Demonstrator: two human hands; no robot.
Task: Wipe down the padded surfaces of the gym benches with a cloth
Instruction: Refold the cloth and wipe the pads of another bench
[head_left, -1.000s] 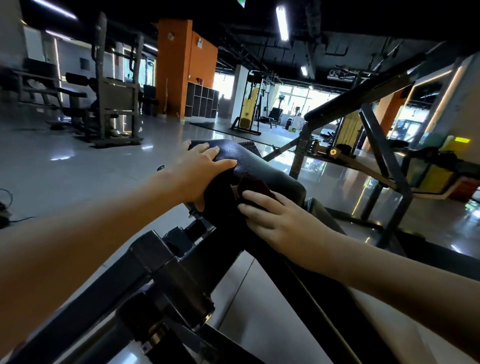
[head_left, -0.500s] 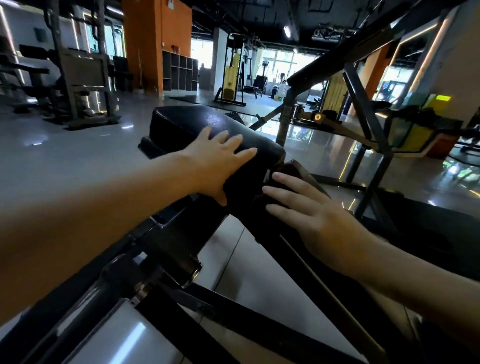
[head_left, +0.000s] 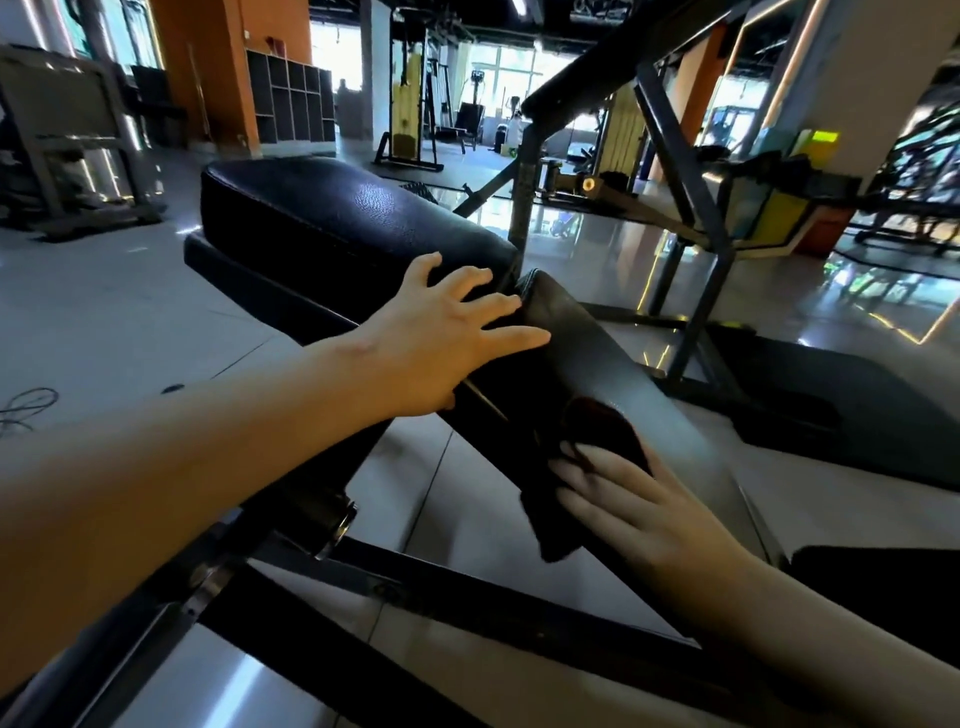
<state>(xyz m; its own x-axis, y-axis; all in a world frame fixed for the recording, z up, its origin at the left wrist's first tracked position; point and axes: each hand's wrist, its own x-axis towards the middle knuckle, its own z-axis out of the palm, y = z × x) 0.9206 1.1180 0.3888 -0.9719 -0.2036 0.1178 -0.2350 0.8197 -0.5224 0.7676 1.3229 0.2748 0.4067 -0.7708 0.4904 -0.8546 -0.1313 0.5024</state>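
Grey glossy floor tiles (head_left: 104, 322) take up the left of my feed, with a loose cable (head_left: 26, 410) lying on them at the edge. Far behind stands a metal weight rack (head_left: 78, 130), then an orange pillar (head_left: 218, 67) with a cubby shelf (head_left: 291, 98) against it.

Moving right, the black leather-grain seat pad (head_left: 337, 223) sits level on its dark steel frame (head_left: 467, 597). The left hand (head_left: 441, 343) lies flat on the near right corner of that pad. Its fingers are straight and fanned apart, and the fingertips reach across the gap to the top end of the back pad (head_left: 613, 358). It holds nothing.

The back pad slopes down toward me and to the right, just beside the seat pad. The dark maroon cloth (head_left: 608, 431) is on its near side, partway down, draped over the edge with a flap hanging below. The right hand (head_left: 639, 514) presses on the cloth with flat, slightly parted fingers, the palm toward the pad. The view is smeared here, so I cannot tell where the thumb lies.

Further right, a slanted black machine frame (head_left: 675, 156) rises behind the back pad. A black floor mat (head_left: 841, 400) lies beyond it on the shiny tiles.
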